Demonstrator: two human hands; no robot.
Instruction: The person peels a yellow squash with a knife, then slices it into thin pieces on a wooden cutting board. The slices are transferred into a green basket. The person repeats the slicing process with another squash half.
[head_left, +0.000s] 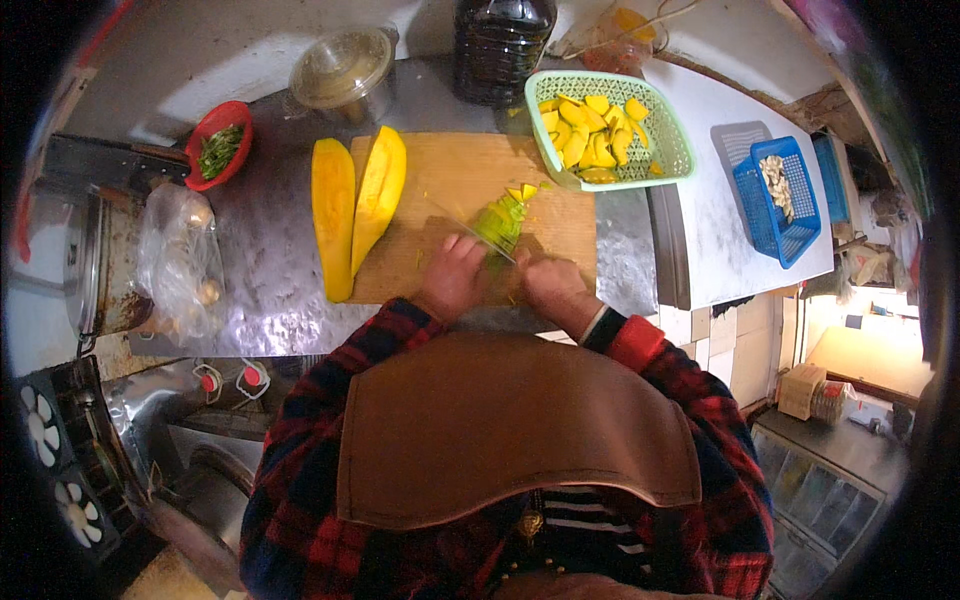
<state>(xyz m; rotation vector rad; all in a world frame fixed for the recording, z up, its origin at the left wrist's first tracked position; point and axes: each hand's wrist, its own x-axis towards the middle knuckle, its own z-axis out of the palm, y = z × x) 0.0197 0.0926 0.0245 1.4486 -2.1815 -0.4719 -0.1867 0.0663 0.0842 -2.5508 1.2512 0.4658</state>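
Observation:
A wooden cutting board (442, 165) lies before me on the metal counter. My right hand (551, 283) grips a kitchen knife (480, 238), its handle mostly hidden by the fingers. The blade slants to the upper left, beside a green sliced vegetable piece (501, 223) with yellow flesh showing at its far end. My left hand (454, 277) rests at the near left of this piece, close to the blade; its fingertips are partly blurred. Two long yellow wedges, likely pumpkin or squash (334, 217), lie at the board's left edge. Yellow chunks (592, 131) fill part of a pale green plastic basket (679, 154) at the board's far right corner.
A red bowl (244, 150) holds chopped greens at the far left, near a clear plastic bag (176, 255). A lidded metal pot (345, 75) and a large dark bottle (499, 52) stand behind the board. On the white surface at right sits a blue basket (804, 225) with pale pieces.

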